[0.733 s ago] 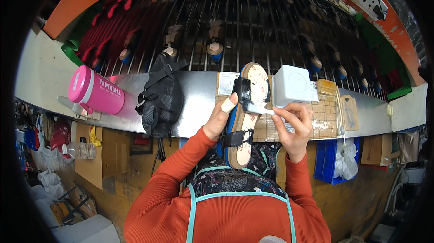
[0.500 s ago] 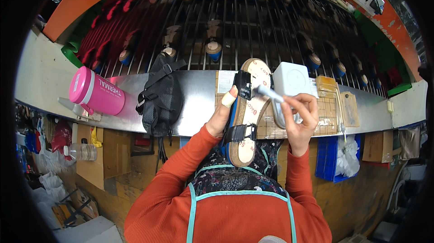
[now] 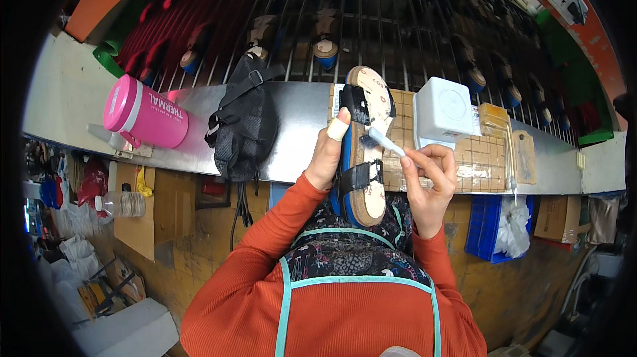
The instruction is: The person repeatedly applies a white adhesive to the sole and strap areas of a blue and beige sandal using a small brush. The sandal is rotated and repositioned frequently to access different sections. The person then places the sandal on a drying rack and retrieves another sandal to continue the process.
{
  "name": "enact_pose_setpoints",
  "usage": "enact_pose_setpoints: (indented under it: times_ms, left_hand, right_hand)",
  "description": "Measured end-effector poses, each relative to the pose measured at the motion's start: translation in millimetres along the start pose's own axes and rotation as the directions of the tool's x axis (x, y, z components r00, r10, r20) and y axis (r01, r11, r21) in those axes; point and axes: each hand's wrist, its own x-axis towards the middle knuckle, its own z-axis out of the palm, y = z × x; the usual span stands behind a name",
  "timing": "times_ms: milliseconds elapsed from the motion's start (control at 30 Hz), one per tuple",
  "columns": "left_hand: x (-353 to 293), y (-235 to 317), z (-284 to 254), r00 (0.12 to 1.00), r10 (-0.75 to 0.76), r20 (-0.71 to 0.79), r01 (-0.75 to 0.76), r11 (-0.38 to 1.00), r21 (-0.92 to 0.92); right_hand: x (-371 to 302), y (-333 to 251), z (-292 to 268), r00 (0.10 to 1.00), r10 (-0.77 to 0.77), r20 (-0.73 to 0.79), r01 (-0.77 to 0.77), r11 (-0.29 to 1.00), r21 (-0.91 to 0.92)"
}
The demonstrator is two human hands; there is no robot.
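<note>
My left hand [image 3: 324, 161] is closed around the left edge of an unfinished sandal [image 3: 369, 208], its thumb wrapped in a pale yellow cover. The sandal stands sole-side toward me, with a cream bottom, a cork-coloured edge and blue along the left side. Two black straps [image 3: 358, 178] fold over onto the bottom. Between them, a small brush [image 3: 385, 141] with a pale handle touches the cream surface with its dark bristles. My right hand [image 3: 432, 181] pinches the end of that handle between thumb and fingers.
A white square container [image 3: 444, 109] stands right of the sandal on a cardboard-topped board. To the left are a black bag [image 3: 247, 125] and a pink flask [image 3: 147, 115]. Beyond the metal counter, a rack of rods [image 3: 371, 32] carries several shoes. A blue crate [image 3: 479, 227] sits below.
The brush has moved down the sandal's bottom, from beside the upper strap to between the straps. My left hand keeps its hold. The whole view has shifted slightly.
</note>
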Motion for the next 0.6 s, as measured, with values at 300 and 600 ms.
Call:
enact_pose_setpoints:
  times_ms: [300, 600]
  left_hand:
    - [-3.7, 4.2, -9.2, 0.999, 0.027, 0.029, -0.032, 0.981, 0.189]
    - [3.6, 7.0, -13.1, 0.999, 0.046, 0.013, -0.048, 0.985, 0.165]
  right_hand:
    - [13.3, -4.7, 5.5, 0.971, -0.228, -0.068, 0.201, 0.938, -0.281]
    - [9.2, 5.2, 7.5, 0.985, -0.17, -0.022, 0.168, 0.983, -0.077]
